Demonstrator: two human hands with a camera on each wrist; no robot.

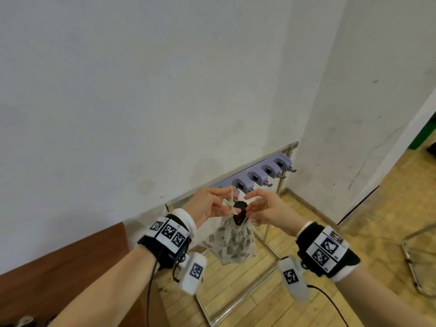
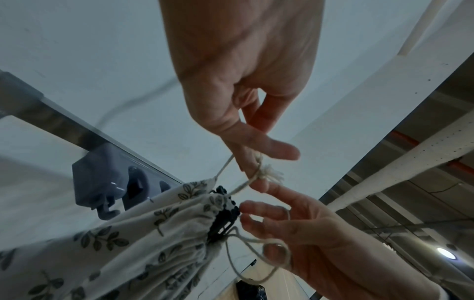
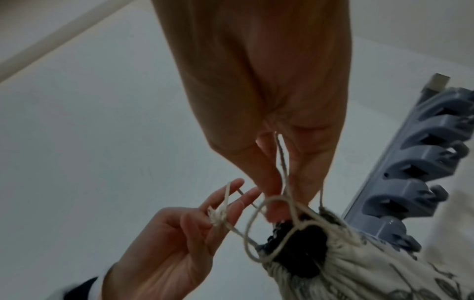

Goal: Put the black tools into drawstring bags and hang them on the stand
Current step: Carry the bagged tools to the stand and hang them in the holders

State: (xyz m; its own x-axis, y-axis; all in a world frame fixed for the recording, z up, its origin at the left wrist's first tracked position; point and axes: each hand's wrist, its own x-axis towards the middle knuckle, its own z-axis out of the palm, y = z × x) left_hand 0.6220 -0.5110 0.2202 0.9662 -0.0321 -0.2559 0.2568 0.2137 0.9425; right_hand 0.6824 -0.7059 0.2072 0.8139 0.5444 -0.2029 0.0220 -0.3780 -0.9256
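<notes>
Lavender plastic hook blocks (image 1: 257,177) are lined along the top rail of a chrome stand (image 1: 271,234) set against a white wall (image 1: 141,90), over a wooden floor (image 1: 236,291); a brown panel (image 1: 70,251) is seen at lower left. Another chrome frame (image 1: 415,263) is seen at far right.

Both hands are raised just in front of the hooks, palms turned toward each other. A knotted cord end (image 2: 266,174) is pinched by the left hand (image 1: 207,206) between thumb and fingertips. A loop of drawstring (image 3: 271,229) is threaded around the curled fingers of the right hand (image 1: 269,211).

Between the hands a leaf-printed drawstring bag (image 1: 232,241) is held up by its cords, hanging free below them, near the hooks but not on one. Its neck is gathered, and a black tool (image 1: 239,214) is seen sticking out of the mouth.
</notes>
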